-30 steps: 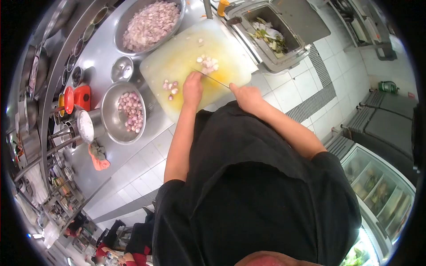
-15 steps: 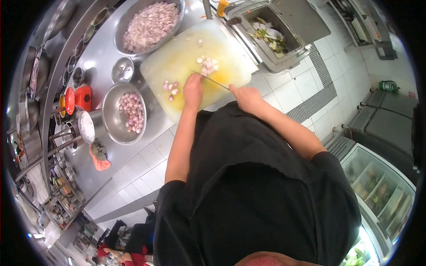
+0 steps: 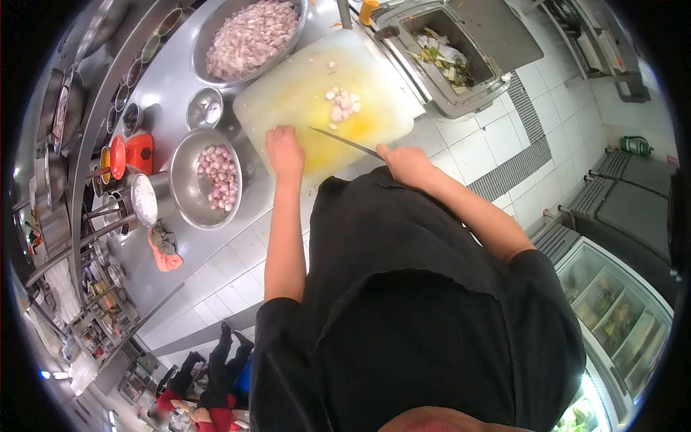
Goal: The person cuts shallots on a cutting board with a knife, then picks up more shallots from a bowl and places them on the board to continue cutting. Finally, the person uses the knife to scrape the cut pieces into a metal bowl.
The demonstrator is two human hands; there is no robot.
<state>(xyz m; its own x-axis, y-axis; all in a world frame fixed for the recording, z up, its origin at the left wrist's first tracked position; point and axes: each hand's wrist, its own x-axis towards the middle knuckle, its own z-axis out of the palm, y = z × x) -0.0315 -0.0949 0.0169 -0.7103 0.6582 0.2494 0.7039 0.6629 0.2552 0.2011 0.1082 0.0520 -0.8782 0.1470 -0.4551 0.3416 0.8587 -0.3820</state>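
My right hand [image 3: 404, 164] grips a knife [image 3: 347, 142] by its handle, with the blade lying low across the yellow-stained cutting board [image 3: 263, 93] and its tip toward the left. My left hand [image 3: 285, 153] rests at the board's left part with fingers curled down. Whatever lies under those fingers is hidden. Beyond the blade sits a small heap of peeled, pale shallots [image 3: 344, 106], apart from both hands. To the left of the board, a steel bowl [image 3: 181, 191] holds whole purplish shallots [image 3: 218, 175].
A large basin [image 3: 199, 61] of cut shallots [image 3: 252, 39] stands behind the board, beside a small metal bowl [image 3: 205, 108]. A grey bin [image 3: 461, 104] with vegetable scraps is at the right. A cloth [image 3: 164, 248] lies near the counter edge. Other people [image 3: 216, 389] are at lower left.
My left hand has moved left, away from the blade, to where several loose shallots lay; they are now out of sight. The knife stays in my right hand, its blade now uncovered.
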